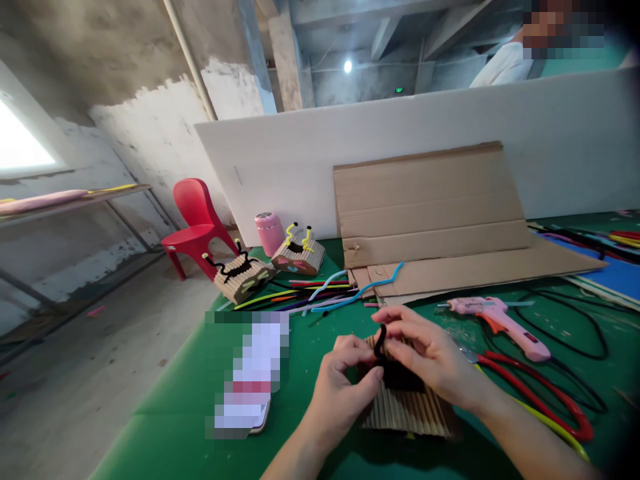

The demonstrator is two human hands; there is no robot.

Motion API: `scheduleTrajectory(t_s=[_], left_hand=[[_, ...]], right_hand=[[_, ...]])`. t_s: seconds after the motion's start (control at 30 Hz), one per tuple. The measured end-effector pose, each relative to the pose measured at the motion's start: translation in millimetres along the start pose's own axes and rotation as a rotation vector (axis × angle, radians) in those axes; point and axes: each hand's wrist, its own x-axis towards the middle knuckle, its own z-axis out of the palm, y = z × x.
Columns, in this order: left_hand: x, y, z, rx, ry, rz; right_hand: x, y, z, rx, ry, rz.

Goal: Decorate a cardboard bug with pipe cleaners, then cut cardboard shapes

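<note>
A ridged cardboard craft piece (pixel 407 413) with a dark opening on top lies in front of me on the green table. From it rises a bent black pipe cleaner (pixel 381 339). My left hand (pixel 345 380) is closed, its thumb and forefinger pinching the pipe cleaner's lower part. Curled round the upper part from the other side is my right hand (pixel 425 350), fingers bent against it; the exact contact is partly hidden. Both palms rest near the craft piece's sides.
Two similar craft pieces, one with black stalks (pixel 243 277) and one with yellow stalks (pixel 300 253), stand behind loose pipe cleaners (pixel 295 293). A phone (pixel 257 373) lies left. Right are a pink glue gun (pixel 505 323), its cord, and red-handled scissors (pixel 545 387). Folded cardboard (pixel 430 207) stands behind.
</note>
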Motion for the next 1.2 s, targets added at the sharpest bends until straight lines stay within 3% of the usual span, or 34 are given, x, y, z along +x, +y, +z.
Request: scheduleTrajectory(t_s=[0.13, 0.33, 0.77, 1.07, 1.2], left_hand=[[-1, 3, -3.9, -0.100, -0.023, -0.061], [1, 0, -5.8, -0.150, 0.002, -0.014], [6, 6, 4.9, -0.115, 0.039, -0.011], [4, -4, 5.7, -0.126, 0.038, 0.061], [5, -3, 6.7, -0.127, 0.056, 0.057]], right_hand=[[1, 7, -3, 0.124, 0.113, 0.027], [4, 12, 3, 0.268, 0.262, 0.120], [-1, 1, 9, 0.100, 0.114, -0.037], [3, 3, 13, 0.067, 0.167, -0.013], [6, -6, 15, -0.070, 0.232, -0.019]])
